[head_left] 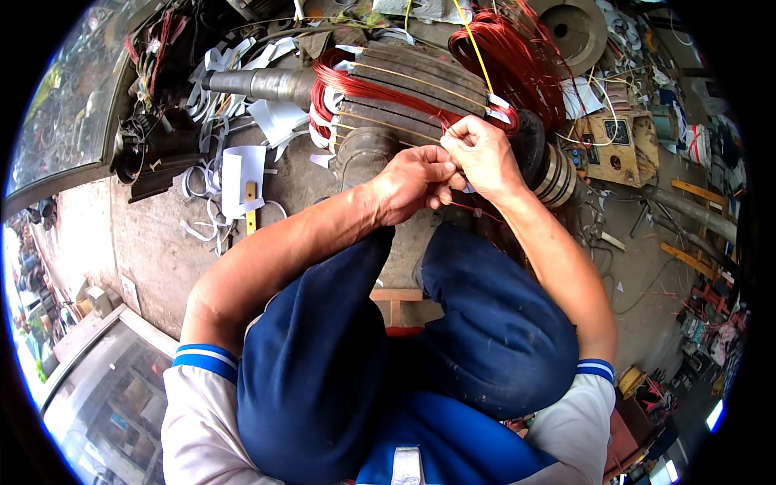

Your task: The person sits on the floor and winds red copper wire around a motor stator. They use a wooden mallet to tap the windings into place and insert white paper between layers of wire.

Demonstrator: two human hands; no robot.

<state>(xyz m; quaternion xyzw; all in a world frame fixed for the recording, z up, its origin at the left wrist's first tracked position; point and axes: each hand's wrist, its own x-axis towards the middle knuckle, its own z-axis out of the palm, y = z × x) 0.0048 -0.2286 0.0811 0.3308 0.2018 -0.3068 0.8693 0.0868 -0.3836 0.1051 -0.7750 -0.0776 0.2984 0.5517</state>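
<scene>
A motor rotor (428, 81) with a slotted grey core lies across the floor in front of me. A bundle of red enamelled copper wire (376, 90) loops over its left end and crosses the core toward my fingers. My left hand (416, 182) and my right hand (485, 158) meet just in front of the rotor's right half, fingertips pinched close together. Fine red wire strands come up to the fingertips, and a loose strand hangs below my right hand. The exact spot where the fingers grip the wire is hidden. White insulating paper pokes from the slots.
Behind the rotor's right end lies a big coil of red wire (517, 69). White paper sheets (241, 179) and strips litter the floor at left. A wooden box (618, 145) stands at right, near metal bars (695, 212). A glazed frame (113, 396) is at lower left.
</scene>
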